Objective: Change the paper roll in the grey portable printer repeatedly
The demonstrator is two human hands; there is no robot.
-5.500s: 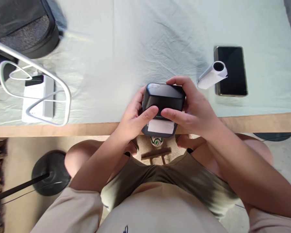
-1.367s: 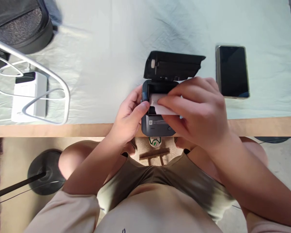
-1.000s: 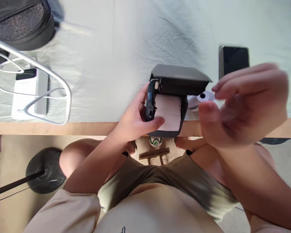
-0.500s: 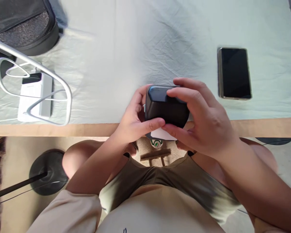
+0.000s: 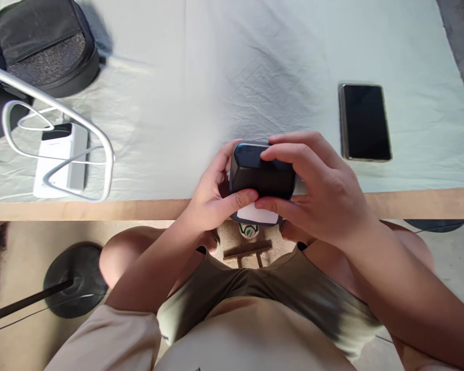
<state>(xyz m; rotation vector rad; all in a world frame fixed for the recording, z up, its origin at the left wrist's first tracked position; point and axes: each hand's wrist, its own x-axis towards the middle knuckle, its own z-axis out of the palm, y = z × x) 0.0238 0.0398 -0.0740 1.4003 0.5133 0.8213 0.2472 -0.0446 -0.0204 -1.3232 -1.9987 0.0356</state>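
Head camera, looking down: a small black plastic box-shaped printer (image 5: pixel 262 175), its lid closed and a white paper strip (image 5: pixel 257 214) showing at its near side, sits at the near edge of the cloth-covered surface (image 5: pixel 216 77). Left hand (image 5: pixel 212 198) and right hand (image 5: pixel 317 193) clasp it, fingers curled around. A black smartphone (image 5: pixel 364 122) lies to the right.

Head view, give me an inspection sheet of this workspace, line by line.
Surface: table under a pale cloth.
Job's things: black printer, lid shut, white paper showing at its near edge.
Clutter: phone, power bank, black bag.
Grippers: left hand and right hand both grip the printer.
Cables: white cable at the power bank.
Surroundings: stand base on the floor.
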